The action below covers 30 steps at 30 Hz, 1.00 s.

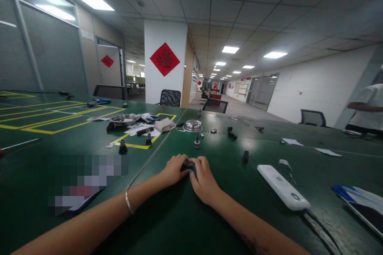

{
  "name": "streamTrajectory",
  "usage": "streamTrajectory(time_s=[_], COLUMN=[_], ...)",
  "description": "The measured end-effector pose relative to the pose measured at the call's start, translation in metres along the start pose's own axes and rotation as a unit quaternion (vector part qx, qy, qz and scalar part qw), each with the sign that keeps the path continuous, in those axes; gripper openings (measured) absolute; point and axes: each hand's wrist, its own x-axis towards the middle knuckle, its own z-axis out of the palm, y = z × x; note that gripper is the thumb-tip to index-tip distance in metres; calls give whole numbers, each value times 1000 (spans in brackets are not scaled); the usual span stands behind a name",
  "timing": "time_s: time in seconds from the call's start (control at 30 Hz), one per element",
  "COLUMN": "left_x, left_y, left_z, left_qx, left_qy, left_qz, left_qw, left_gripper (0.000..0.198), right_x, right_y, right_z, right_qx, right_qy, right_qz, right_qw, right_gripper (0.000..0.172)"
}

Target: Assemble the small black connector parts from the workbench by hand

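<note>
Both hands meet over the green table (167, 215), around a small dark part (187, 165) whose kind I cannot make out. My left hand (174, 170) grips it from the left, thumb and fingers closed. From the other side my right hand (205, 179) has its fingertips and thumb closed on the same part. The fingers cover much of it. Just beyond the hands stands a small metal piece with a pointed dark top (196, 142). Farther back lies a shiny round metal dish (192, 126).
Right of the hands are a black cylindrical piece (245, 156) and a white power-bank-like device (283, 186) with a cable. Two dark cone-shaped pieces (123, 147) stand left, near a metal bowl (124, 119) and a beige cloth (165, 125). A person (367, 105) stands far right.
</note>
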Motion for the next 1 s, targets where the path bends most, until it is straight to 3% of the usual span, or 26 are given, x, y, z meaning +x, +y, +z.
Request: streamTrajectory(time_s=[0.13, 0.27, 0.43, 0.7, 0.83, 1.0], left_x=[-13, -24, -29, -34, -35, -35], left_y=[11, 0, -6, 5, 6, 5], left_z=[8, 10, 10, 8, 8, 8], left_qx=[-28, -42, -103, -335, -392, -403], left_qy=[-9, 17, 60, 52, 46, 40], left_qz=[-9, -43, -29, -15, 2, 2], left_qw=[1000, 998, 992, 941, 919, 914], left_gripper=[32, 42, 42, 69, 72, 67], right_x=[0, 0, 4, 6, 4, 3], right_y=[5, 12, 19, 19, 15, 20], right_z=[4, 12, 15, 12, 10, 13], right_qx=[-14, 11, 60, 194, 220, 237], right_qy=[-15, -2, 30, 44, 37, 20], right_qz=[16, 17, 41, 46, 13, 5], right_qw=[1000, 1000, 997, 979, 975, 971], right_gripper=[41, 33, 25, 23, 21, 25])
